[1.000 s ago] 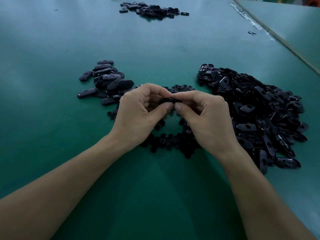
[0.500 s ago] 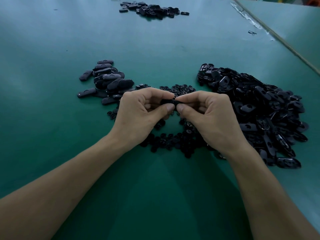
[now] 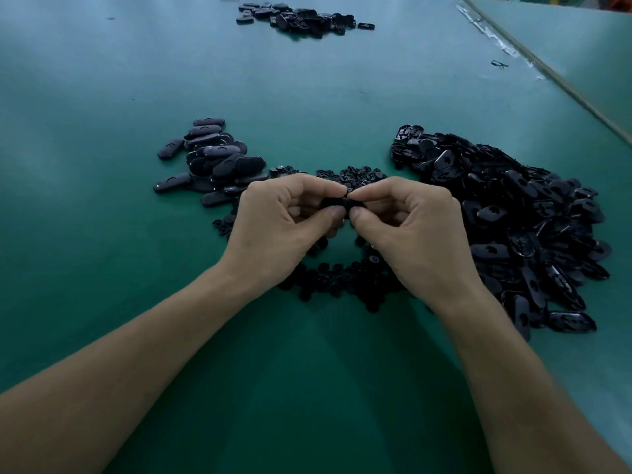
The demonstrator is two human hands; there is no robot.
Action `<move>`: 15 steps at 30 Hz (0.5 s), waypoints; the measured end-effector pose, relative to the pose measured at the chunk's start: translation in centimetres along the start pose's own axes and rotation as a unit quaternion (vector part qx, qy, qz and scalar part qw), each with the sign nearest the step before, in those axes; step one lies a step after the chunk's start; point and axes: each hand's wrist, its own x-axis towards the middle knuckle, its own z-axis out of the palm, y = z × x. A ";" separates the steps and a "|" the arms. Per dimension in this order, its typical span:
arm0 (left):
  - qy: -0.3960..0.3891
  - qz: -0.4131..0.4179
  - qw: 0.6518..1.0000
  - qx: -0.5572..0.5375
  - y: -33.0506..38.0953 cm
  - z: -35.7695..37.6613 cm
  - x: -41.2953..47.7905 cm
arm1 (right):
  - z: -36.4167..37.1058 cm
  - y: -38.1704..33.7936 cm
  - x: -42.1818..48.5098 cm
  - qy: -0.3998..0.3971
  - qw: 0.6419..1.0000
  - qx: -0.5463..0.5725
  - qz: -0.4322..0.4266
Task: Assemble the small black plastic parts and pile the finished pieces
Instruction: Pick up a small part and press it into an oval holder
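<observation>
Over the middle of the green surface (image 3: 102, 97), our left hand (image 3: 280, 227) and right hand (image 3: 410, 230) both pinch one small black part (image 3: 337, 202), fingers (image 3: 318, 187) curled tight; finished pieces (image 3: 212, 159) lie toward the left edge, loose shells (image 3: 513, 217) toward the right.

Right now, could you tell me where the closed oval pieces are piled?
In the head view, the closed oval pieces lie left-centre, just beyond the left hand.

Small factory assy bench. I'm at a wide flat green work table (image 3: 102, 97) w/ identical parts sorted in batches: big heap of black oval plastic shells (image 3: 513, 217) on my rt, pile of closed black oval pieces (image 3: 212, 159) left, small round black clips (image 3: 359, 172) between, another black pile (image 3: 301, 18) far end. Second green table (image 3: 581, 39) adjoins.
</observation>
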 end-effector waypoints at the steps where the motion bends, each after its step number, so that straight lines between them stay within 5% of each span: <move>1: 0.009 -0.004 1.000 -0.001 0.0 0.0 0.0 | 0.2 0.0 -0.1 0.012 1.000 -0.017 -0.016; 6: 0.046 -0.026 0.998 -0.020 0.0 0.1 0.1 | 1.2 -0.2 -0.6 0.090 0.984 -0.119 -0.098; 15: 0.053 -0.028 0.998 -0.025 0.1 0.2 0.1 | 2.1 -0.6 -0.6 0.112 0.976 -0.151 -0.112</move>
